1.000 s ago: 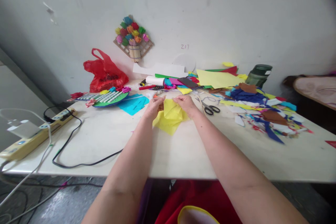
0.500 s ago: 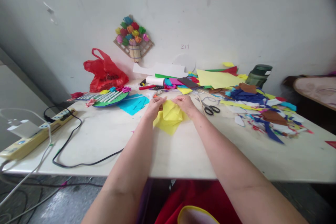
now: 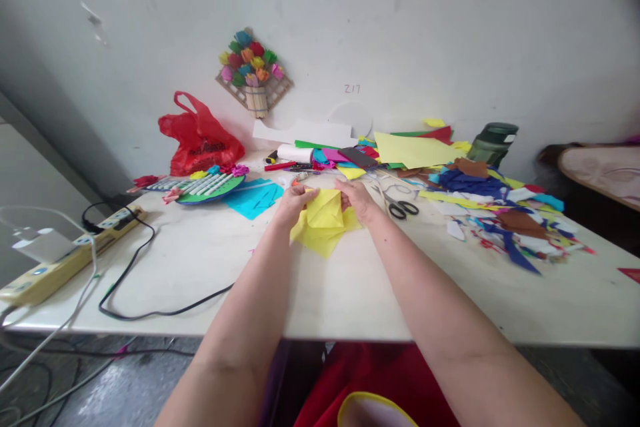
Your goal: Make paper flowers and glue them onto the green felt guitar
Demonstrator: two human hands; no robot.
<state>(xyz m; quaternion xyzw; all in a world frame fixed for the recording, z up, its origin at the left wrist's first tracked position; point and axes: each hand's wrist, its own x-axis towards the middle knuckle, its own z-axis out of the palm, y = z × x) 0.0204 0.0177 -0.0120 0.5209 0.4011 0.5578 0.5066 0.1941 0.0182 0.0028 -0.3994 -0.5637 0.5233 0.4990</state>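
Creased, folded yellow paper (image 3: 325, 212) between left hand (image 3: 296, 205) and right hand (image 3: 357, 200), above a looser yellow sheet (image 3: 323, 245).

The left hand pinches the paper's left edge under its thumb; the right hand curls at its right edge, but whether it pinches cannot be told. Just right of the right hand lie black-handled scissors (image 3: 404, 208), and farther right, ragged scraps (image 3: 523, 223). Left of the left hand lies a flat cyan sheet (image 3: 253, 201); beyond it stands a crinkled red plastic bag (image 3: 197, 140), its dark print unreadable. Ahead of both hands, wall handwriting (image 3: 353, 89) reads "Z17" or "217".
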